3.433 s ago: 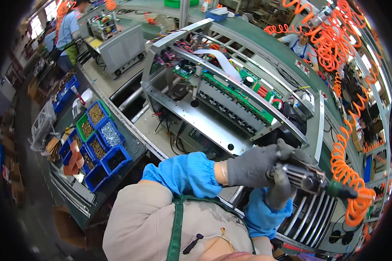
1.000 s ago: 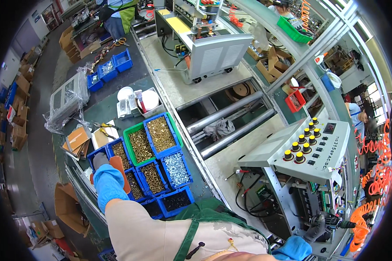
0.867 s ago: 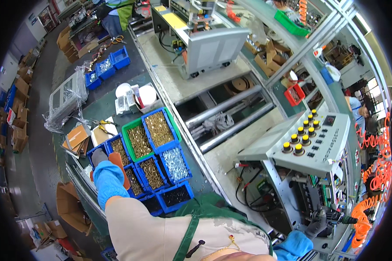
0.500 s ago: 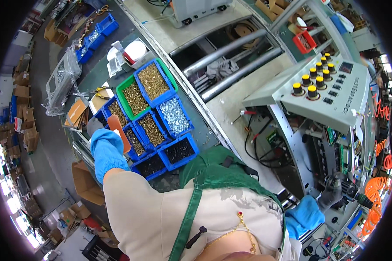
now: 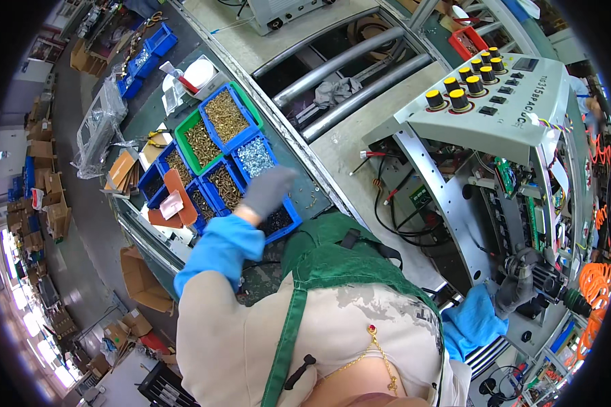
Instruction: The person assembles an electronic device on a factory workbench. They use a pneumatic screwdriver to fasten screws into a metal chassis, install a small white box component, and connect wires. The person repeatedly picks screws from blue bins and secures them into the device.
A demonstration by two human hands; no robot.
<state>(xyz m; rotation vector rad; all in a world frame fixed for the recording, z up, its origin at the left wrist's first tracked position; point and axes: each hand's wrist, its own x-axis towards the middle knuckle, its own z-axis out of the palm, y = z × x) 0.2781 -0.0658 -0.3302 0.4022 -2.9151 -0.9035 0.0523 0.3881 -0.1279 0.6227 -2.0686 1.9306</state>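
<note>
My left hand [image 5: 270,192], in a grey glove with a blue sleeve cover, is over the blue bin of black screws [image 5: 278,222]. Motion blurs its fingers, so what they hold, if anything, does not show. Beside it is a blue bin of silvery screws [image 5: 254,156]. An orange-brown piece of card [image 5: 174,216] with a pinkish paper lies on the bins to its left. Far to the right, my gloved right hand [image 5: 514,288] is closed at a dark cylindrical part [image 5: 548,285] by the machine's lower front. What exactly it grips is partly hidden.
A green bin [image 5: 183,129] and a blue bin [image 5: 225,117] hold brassy screws. A grey control panel [image 5: 482,115] with yellow-topped knobs sits on an open-framed machine at right. Orange coiled hoses [image 5: 599,281] hang beyond. Metal rails [image 5: 360,91] cross the bench gap.
My left hand has moved right, away from the orange-brown card, to over the black-screw bin. The card now lies flatter and further left. My right hand stays about the same place.
</note>
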